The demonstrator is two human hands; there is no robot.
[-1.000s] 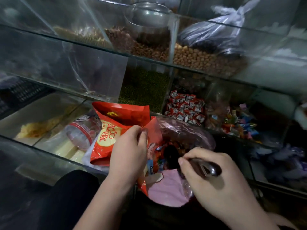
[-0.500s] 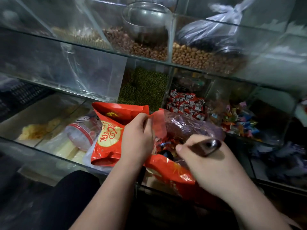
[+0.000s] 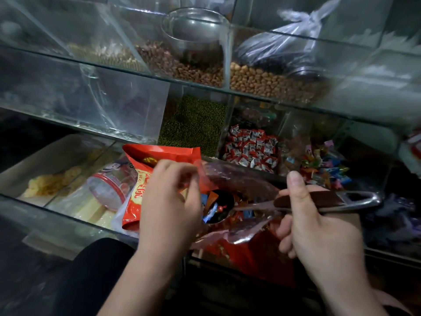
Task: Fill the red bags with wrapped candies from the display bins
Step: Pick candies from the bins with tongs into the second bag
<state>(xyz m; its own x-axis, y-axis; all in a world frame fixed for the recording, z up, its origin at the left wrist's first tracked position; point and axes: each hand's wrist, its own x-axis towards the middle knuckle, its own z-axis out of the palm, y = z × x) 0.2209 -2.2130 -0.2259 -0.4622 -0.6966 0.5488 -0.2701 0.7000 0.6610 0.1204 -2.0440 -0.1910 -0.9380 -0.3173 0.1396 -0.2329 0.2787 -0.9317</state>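
Note:
My left hand (image 3: 169, 201) pinches the upper rim of an open red bag (image 3: 248, 252) that hangs at the front edge of the glass case. My right hand (image 3: 319, 233) grips the dark handle of a metal ladle (image 3: 328, 201). The ladle's bowl sits inside the bag mouth among wrapped candies (image 3: 216, 207). Behind my left hand lies a stack of flat red bags (image 3: 145, 174) with gold print. Further back are two bins of candies: red-and-white ones (image 3: 250, 149) and mixed colourful ones (image 3: 321, 165).
A plastic jar with a red lid (image 3: 109, 190) lies on its side left of the flat bags. A bin of green beans (image 3: 193, 124) is behind. The upper glass shelf (image 3: 136, 74) holds nuts, a steel bowl (image 3: 196, 30) and a tied plastic bag (image 3: 284, 49).
My right hand has drawn back to the right, so more of the ladle handle shows. The bag mouth has opened up, with the ladle bowl and candies visible inside. My left hand shifted slightly along the rim.

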